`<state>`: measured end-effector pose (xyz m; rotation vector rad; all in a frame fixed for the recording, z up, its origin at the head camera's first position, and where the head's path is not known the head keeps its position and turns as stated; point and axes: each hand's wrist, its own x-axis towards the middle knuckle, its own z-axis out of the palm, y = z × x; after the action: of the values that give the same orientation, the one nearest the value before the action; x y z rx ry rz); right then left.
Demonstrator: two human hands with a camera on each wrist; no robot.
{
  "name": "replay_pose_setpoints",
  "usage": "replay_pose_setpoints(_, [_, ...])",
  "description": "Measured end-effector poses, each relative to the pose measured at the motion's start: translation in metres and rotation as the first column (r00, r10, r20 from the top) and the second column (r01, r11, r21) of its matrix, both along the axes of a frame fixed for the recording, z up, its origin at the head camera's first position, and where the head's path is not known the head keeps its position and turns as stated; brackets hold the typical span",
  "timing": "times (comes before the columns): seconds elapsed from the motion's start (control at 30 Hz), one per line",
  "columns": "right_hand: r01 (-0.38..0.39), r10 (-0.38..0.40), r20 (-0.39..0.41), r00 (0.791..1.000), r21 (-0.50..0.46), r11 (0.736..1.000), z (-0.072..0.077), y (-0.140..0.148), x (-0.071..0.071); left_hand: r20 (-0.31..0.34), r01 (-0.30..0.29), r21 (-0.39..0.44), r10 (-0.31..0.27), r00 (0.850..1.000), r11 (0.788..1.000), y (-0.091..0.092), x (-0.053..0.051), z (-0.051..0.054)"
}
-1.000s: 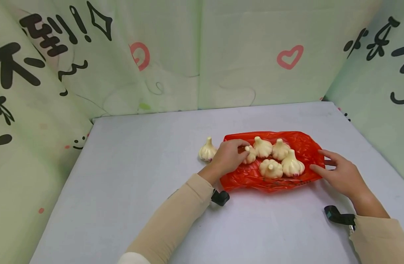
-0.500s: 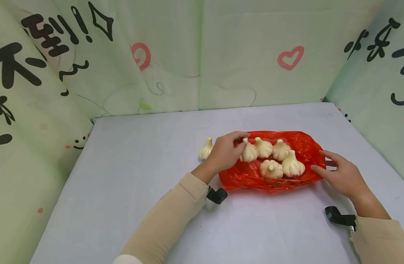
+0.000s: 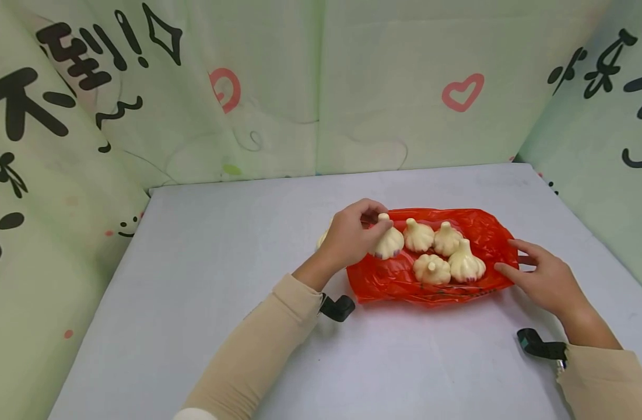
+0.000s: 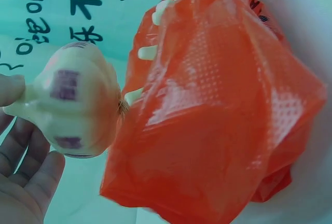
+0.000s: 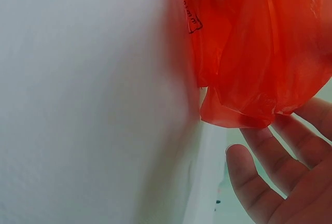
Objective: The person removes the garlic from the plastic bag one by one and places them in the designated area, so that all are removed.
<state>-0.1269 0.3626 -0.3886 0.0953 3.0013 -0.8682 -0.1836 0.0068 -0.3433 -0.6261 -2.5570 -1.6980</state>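
With thumb and fingers, my left hand (image 3: 347,236) pinches a garlic bulb (image 3: 389,244) by its stem, over the left end of a red plastic bag (image 3: 394,286). The left wrist view shows this bulb (image 4: 78,99) with purple patches and a root tuft. My right hand (image 3: 548,280) holds the right end of the bag, thumb over the edge; in the right wrist view its fingers (image 5: 280,167) lie against the outside of the red plastic. Several garlic bulbs (image 3: 465,265) lie in the bag's wide opening.
Another garlic bulb (image 3: 321,238) on the white table (image 3: 221,262) is mostly hidden behind my left hand. Pale green printed cloth (image 3: 383,87) hangs behind the table and along both sides.
My left hand has drawn the pinched garlic bulb left and slightly away, toward the bag's left end, coming in front of the bulb on the table. My right hand stays put.
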Motion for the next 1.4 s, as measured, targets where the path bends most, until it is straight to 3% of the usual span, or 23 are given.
replay_pose_setpoints(0.5, [0.009, -0.009, 0.010, 1.000, -0.006, 1.000, 0.002, -0.001, 0.001, 0.016, -0.061, 0.038, 0.061, 0.998, 0.997, -0.020, -0.001, 0.012])
replay_pose_setpoints(0.97, [0.002, -0.002, 0.006, 1.000, -0.002, 1.000, 0.000, 0.000, 0.000, -0.048, -0.109, 0.029, 0.110, 0.993, 0.994, -0.046, -0.001, 0.021])
replay_pose_setpoints(1.4, [0.003, -0.003, 0.006, 1.000, 0.001, 1.000, 0.001, -0.001, 0.000, -0.052, -0.190, -0.016, 0.189, 0.981, 0.982, -0.070, -0.002, 0.019])
